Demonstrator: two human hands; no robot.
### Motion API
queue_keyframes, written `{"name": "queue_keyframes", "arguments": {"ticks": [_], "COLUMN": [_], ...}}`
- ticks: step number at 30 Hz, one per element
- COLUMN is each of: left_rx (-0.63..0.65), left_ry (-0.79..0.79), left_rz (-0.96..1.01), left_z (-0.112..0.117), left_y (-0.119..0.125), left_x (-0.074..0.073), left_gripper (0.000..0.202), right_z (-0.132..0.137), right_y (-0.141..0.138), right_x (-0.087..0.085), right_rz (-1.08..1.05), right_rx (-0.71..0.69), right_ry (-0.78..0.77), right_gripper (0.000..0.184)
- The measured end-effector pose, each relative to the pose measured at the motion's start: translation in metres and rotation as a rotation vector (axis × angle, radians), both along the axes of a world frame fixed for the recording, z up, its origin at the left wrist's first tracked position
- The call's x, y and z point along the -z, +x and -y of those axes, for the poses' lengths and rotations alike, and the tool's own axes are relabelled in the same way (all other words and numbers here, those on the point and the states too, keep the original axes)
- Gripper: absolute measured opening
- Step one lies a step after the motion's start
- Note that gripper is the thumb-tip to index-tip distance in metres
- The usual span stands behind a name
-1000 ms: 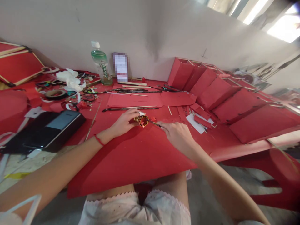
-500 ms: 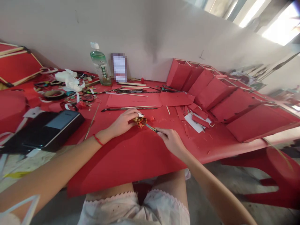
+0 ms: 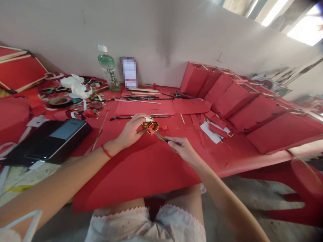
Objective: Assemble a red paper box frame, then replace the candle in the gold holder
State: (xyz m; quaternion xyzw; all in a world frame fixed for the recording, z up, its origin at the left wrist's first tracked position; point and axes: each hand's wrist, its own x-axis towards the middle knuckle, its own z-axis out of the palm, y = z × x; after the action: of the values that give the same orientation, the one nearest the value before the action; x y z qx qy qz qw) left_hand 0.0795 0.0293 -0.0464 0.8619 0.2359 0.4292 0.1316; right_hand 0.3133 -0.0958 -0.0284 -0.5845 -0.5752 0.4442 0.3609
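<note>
My left hand [image 3: 131, 129] pinches a small gold ring-shaped ornament [image 3: 150, 127] with a red inside, just above a large red paper sheet [image 3: 131, 171]. A white scrap [image 3: 148, 119] sits by my left fingertips. My right hand [image 3: 183, 149] grips a thin tool with a dark, metal-looking shaft [image 3: 161, 137]. Its tip reaches the ornament's lower edge. A small red bit [image 3: 164, 127] lies on the table just beyond the ornament.
Several red paper boxes [image 3: 234, 101] line the table's right side. A black tablet or phone [image 3: 50, 141] lies to the left, with a tape roll [image 3: 57, 102] and scattered scraps behind it. Sticks, brushes and a green-labelled water bottle [image 3: 108, 72] stand near the wall.
The gold ornament has turned and risen slightly in my left hand, showing its red inside. My right hand has moved left and lower, with the tool still at the ornament.
</note>
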Motion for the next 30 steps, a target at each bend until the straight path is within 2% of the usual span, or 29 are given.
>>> {"name": "queue_keyframes", "arguments": {"ticks": [5, 9, 17, 20, 26, 30], "left_rx": [-0.042, -0.085, -0.100, -0.124, -0.198, -0.234], "left_ry": [-0.038, -0.051, -0.102, -0.104, -0.058, -0.071], "left_rz": [-0.017, 0.005, 0.028, 0.054, 0.094, 0.101], "left_z": [-0.003, -0.008, -0.012, -0.012, -0.012, -0.014], "left_y": [0.001, 0.001, 0.001, 0.000, -0.001, -0.003], "left_x": [0.003, 0.005, 0.006, 0.006, 0.004, 0.006], "left_gripper": [0.022, 0.022, 0.020, 0.020, 0.018, 0.023], "right_z": [0.000, 0.002, 0.009, 0.013, 0.011, 0.001], "right_y": [-0.005, -0.009, -0.021, -0.016, 0.002, 0.012], "right_x": [0.000, -0.007, -0.012, -0.014, -0.022, -0.030], "right_rz": [0.237, 0.436, 0.947, 1.099, 1.303, 1.386], "right_rx": [0.091, 0.153, 0.115, 0.119, 0.215, 0.183], "right_ry": [0.131, 0.106, 0.190, 0.239, 0.315, 0.363], "right_gripper": [0.040, 0.039, 0.046, 0.048, 0.050, 0.055]}}
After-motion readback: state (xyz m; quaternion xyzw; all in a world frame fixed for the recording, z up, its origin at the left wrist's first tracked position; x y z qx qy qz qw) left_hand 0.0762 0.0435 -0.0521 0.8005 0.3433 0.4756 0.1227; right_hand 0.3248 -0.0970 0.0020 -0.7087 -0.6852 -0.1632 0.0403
